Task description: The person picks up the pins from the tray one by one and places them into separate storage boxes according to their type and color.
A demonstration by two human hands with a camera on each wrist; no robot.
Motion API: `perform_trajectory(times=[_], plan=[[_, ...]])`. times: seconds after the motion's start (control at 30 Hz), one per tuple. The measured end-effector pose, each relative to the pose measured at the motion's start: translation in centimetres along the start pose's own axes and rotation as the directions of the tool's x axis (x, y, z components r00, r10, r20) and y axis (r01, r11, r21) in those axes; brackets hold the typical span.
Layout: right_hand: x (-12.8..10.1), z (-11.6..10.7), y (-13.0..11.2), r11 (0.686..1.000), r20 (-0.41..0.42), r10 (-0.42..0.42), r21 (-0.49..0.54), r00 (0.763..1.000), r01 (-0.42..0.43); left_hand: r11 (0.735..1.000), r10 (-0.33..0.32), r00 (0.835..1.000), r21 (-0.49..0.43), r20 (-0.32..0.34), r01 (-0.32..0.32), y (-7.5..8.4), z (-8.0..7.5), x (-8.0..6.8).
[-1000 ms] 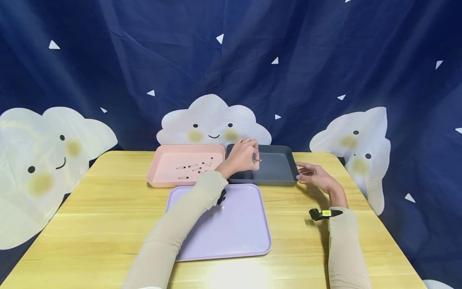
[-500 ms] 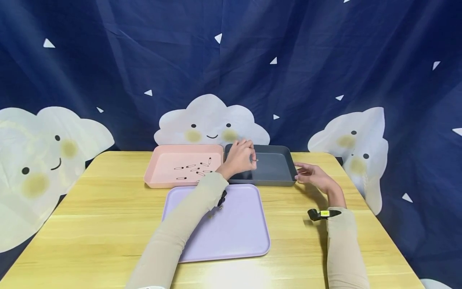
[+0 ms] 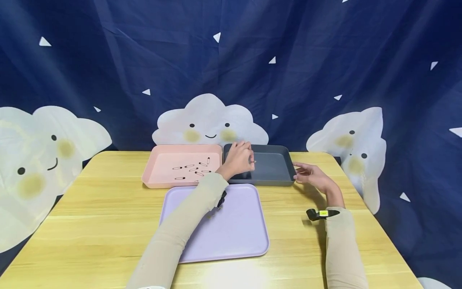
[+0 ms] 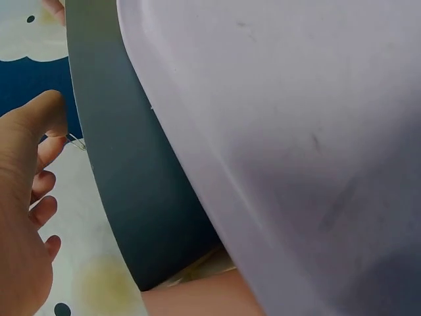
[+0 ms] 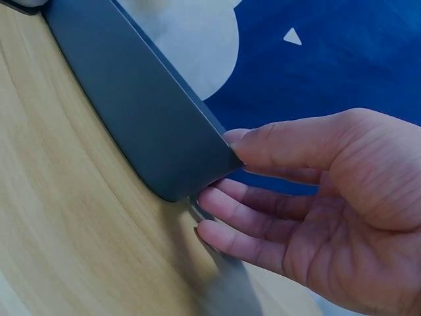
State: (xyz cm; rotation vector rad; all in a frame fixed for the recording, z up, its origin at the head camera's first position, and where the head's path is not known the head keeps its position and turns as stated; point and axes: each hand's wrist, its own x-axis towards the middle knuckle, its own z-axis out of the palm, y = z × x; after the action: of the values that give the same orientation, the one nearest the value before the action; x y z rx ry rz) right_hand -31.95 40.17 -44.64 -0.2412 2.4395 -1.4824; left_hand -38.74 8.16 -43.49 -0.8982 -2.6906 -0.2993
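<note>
In the head view my left hand (image 3: 239,160) is over the left part of the dark grey tray (image 3: 270,165). Its thumb and index finger pinch a small safety pin (image 4: 76,141), whose wire end shows past the fingertips in the left wrist view. The right hand (image 5: 316,191) holds the grey tray's near right corner, thumb at the rim and fingers curled by the end wall. Several safety pins (image 3: 193,169) with dark heads lie scattered in the pink tray (image 3: 155,168), left of the grey one. My left forearm hides part of the pink tray's near right corner.
A shallow lilac tray (image 3: 238,237) lies in front of the two deeper trays, under my left forearm. Small gold-coloured bits (image 3: 210,216) show on it beside the sleeve. The wooden table (image 3: 94,224) ends at a dark blue cloud-print curtain (image 3: 180,60).
The whole head view has shifted slightly, so things sit a little further left. The left hand still pinches the safety pin over the grey tray, and the right hand stays at its corner.
</note>
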Motion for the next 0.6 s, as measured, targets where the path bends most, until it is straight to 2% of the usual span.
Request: perform_trajectory(times=[0.3, 0.47, 0.6], plan=[[0.02, 0.18, 0.33, 1.0, 0.002, -0.002, 0.027, 1.0, 0.002, 0.999, -0.033, 0.999, 0.003, 0.03, 0.033, -0.06, 0.17, -0.07], [0.0, 0.24, 0.32, 1.0, 0.006, -0.01, 0.021, 1.0, 0.01, 1.0, -0.022, 0.999, 0.001, 0.03, 0.022, -0.09, 0.0, -0.27], [-0.09, 0.04, 0.23, 0.999, 0.003, -0.002, 0.034, 1.0, 0.001, 1.0, -0.006, 1.0, -0.017, 0.017, 0.006, -0.07, -0.77, -0.38]])
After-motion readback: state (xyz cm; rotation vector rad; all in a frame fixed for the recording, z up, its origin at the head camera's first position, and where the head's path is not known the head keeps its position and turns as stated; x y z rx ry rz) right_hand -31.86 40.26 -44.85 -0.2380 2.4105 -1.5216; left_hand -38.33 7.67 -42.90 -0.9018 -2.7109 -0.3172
